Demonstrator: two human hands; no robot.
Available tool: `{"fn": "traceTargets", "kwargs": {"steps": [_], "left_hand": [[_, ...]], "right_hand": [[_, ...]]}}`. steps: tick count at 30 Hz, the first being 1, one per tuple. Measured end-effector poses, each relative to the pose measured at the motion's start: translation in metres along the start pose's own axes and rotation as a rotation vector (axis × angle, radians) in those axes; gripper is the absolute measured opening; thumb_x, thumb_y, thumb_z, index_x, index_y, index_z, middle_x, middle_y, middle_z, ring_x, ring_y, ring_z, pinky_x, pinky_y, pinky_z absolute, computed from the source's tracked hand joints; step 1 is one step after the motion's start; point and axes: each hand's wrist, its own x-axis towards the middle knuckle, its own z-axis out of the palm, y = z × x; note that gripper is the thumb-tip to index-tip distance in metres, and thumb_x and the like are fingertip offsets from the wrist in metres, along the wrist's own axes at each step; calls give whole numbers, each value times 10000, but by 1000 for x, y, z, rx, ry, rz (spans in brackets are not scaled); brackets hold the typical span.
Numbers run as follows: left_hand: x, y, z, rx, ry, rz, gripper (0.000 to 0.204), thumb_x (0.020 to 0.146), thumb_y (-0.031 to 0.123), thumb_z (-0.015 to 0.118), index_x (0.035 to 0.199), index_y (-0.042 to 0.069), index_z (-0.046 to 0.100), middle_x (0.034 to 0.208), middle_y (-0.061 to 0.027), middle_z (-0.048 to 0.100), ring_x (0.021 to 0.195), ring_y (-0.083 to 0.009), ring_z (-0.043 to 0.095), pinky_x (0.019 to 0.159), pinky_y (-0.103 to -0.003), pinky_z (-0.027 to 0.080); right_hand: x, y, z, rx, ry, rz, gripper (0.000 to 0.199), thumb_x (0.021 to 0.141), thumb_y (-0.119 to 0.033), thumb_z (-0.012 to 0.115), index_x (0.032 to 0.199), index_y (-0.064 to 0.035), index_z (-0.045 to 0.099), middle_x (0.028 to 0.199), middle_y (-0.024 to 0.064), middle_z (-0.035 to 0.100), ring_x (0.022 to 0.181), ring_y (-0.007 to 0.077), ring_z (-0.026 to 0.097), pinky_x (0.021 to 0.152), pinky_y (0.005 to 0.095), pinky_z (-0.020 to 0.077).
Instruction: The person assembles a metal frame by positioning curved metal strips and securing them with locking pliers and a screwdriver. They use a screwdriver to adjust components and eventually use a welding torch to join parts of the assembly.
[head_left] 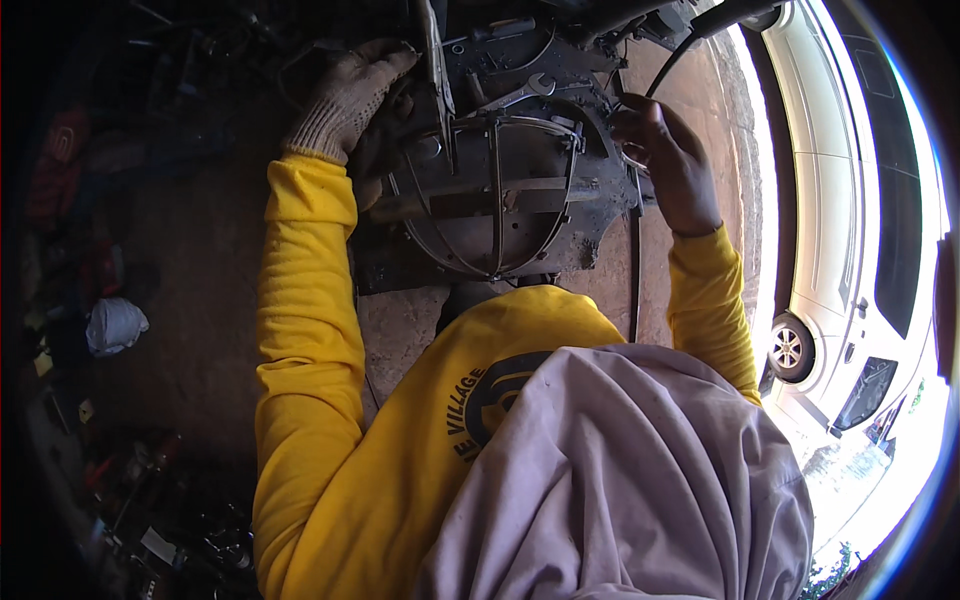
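Note:
A black metal assembly (590, 225) fills the space in front of me, with a curved wire guard (495, 200) of thin bars on its near side. At its left edge my left hand (350, 98), in a pale knitted work glove, has its fingers bent over a dark part; what they grip is hidden in shadow. My bare right hand (678, 165) is at the assembly's right edge, its fingers curled in around something too dark to make out. A steel wrench (525, 93) lies on the assembly between my hands. Left of it, a long worn metal strip (437, 70) stands out.
A black cable (672, 68) curves above my right hand. To the right, outside in bright light, a light-coloured vehicle (825, 180) is parked. A pale cloth bundle (117, 326) and dark clutter lie on the left. Several loose parts (160, 545) are at the lower left.

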Motion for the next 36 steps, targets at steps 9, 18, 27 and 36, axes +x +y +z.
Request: {"fn": "traceTargets", "kwargs": {"steps": [9, 18, 27, 36], "left_hand": [[4, -20, -36, 860, -65, 377, 393, 1021, 379, 575, 1280, 100, 673, 1245, -134, 710, 1095, -303, 705, 933, -391, 555], [7, -56, -60, 951, 54, 786, 450, 965, 478, 637, 1246, 133, 704, 1164, -135, 736, 1065, -319, 713, 930, -414, 554], [-5, -31, -34, 843, 186, 856, 466, 944, 452, 694, 1269, 119, 679, 1143, -107, 748, 1036, -279, 728, 921, -396, 564], [-84, -63, -73, 687, 311, 682, 461, 874, 223, 818, 1268, 54, 649, 1050, -134, 749, 984, -294, 738, 866, -386, 596]], "right_hand": [[134, -45, 102, -382, -136, -262, 536, 1050, -470, 552, 1351, -27, 589, 1109, 135, 720, 1002, 240, 673, 864, 363, 517], [159, -41, 118, -455, -110, -422, 533, 1037, -490, 533, 1153, 4, 698, 1027, 243, 706, 967, 400, 683, 858, 447, 518], [186, -53, 123, -506, -115, -398, 541, 1044, -484, 530, 1093, 31, 688, 874, 174, 701, 882, 312, 688, 816, 428, 516], [45, -41, 32, -62, 146, -395, 474, 1048, -391, 597, 1304, 4, 648, 1084, 73, 725, 903, 122, 643, 783, 281, 503]]}}
